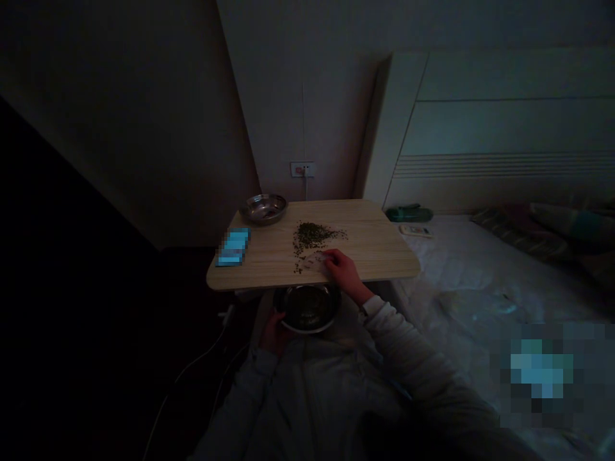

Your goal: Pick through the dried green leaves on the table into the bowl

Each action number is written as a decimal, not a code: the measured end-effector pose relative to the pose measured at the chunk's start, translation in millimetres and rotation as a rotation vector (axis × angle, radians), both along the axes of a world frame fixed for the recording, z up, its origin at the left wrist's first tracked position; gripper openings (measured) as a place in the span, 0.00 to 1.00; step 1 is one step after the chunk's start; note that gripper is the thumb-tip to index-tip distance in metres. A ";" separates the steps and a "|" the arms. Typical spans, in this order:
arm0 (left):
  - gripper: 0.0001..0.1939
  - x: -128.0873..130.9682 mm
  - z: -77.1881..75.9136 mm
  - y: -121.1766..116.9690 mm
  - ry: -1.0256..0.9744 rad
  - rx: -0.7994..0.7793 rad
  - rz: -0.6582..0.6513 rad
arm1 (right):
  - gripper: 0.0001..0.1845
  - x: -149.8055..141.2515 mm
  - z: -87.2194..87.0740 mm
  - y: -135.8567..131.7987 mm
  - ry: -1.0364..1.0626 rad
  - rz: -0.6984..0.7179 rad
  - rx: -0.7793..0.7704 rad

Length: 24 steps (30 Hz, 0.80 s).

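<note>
My left hand (277,331) grips the rim of a metal bowl (309,328) on my lap, just below the table's front edge. The bowl's inside is dark, and what it holds is hard to make out. My right hand (342,270) is closed on a thin, pale, see-through piece, perhaps plastic, resting on the wooden table (379,246). Small dark green grains (311,235) lie in a loose heap just beyond that piece. A few stray grains trail toward the front edge, beside my right fingers.
A second metal bowl (264,210) stands at the table's back left corner, with a lit phone (234,246) in front of it. To the right is a bed (423,275) bearing a green bottle-like thing (409,213) and a pale remote (416,231). A white cable (185,371) runs down at left.
</note>
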<state>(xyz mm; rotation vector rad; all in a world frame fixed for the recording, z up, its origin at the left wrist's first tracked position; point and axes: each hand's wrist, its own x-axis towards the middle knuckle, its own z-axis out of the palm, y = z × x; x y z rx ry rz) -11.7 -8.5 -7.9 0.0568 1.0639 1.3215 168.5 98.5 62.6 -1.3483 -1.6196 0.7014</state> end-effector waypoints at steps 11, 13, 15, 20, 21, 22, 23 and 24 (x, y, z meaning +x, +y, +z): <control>0.23 -0.2 -0.6 0.3 0.015 0.068 -0.034 | 0.15 1.2 1.5 -1.5 -0.062 0.037 -0.025; 0.23 0.1 -0.1 0.7 0.014 0.061 -0.026 | 0.15 0.7 1.6 -1.4 -0.079 0.038 -0.030; 0.22 0.7 1.3 0.8 0.015 0.039 -0.008 | 0.15 0.0 1.3 -1.1 -0.092 0.038 -0.030; 0.18 2.6 6.9 -0.6 0.010 0.044 0.017 | 0.14 -2.2 -0.1 0.6 -0.107 0.014 -0.030; 0.17 3.0 7.8 -0.9 0.010 0.043 0.016 | 0.14 -2.6 -0.4 1.0 -0.109 0.013 -0.028; 0.16 3.2 8.4 -1.0 0.010 0.037 0.014 | 0.14 -2.9 -0.7 1.3 -0.110 0.014 -0.028; 0.15 3.4 8.7 -1.0 0.009 0.028 0.012 | 0.14 -3.1 -0.9 1.5 -0.111 0.018 -0.029; 0.15 3.4 8.6 -0.8 0.008 0.014 0.012 | 0.14 -3.3 -1.0 1.7 -0.110 0.022 -0.031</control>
